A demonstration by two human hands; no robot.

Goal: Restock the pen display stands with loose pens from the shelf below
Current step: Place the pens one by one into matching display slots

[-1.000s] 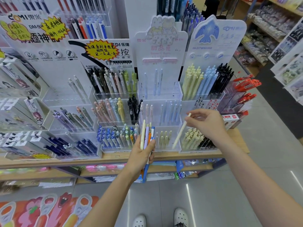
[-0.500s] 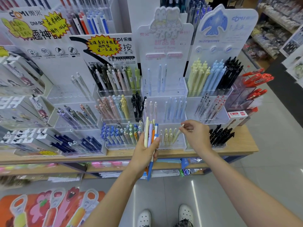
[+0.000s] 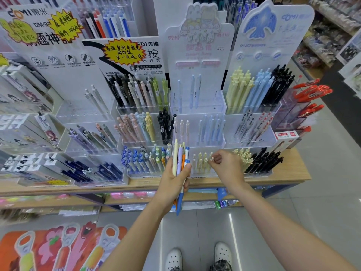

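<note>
Two hands busy at clear acrylic pen display stands [image 3: 197,122] on a wooden shelf top [image 3: 289,173]. Left hand [image 3: 173,184] wrapped round a bundle of loose pens [image 3: 180,163], held upright: pale yellow, lilac, orange and blue barrels, tips poking out below the fist, caps rising in front of the middle stand's lowest tier. Right hand [image 3: 226,169] just beside it, to the right, thumb and forefinger pinching the top of a cream pen [image 3: 212,160] standing in the bottom tier of the middle stand [image 3: 203,169], among other cream pens of the same kind. Hands near each other but not touching.

Higher up in that same stand, light blue pens [image 3: 211,130] in the second tier and three more in the top one. Right-hand stand packed with yellow, blue and black pens [image 3: 259,89]; black pens [image 3: 263,161] also low on its right side. Red pens [image 3: 310,92] sticking out from a tinted holder at far right. Left-hand stands filled with mixed pastel and dark pens [image 3: 136,92]. Lower shelf [image 3: 136,200] beneath, holding pink and blue packets. White clogs [image 3: 222,253] on grey floor at the bottom edge.
</note>
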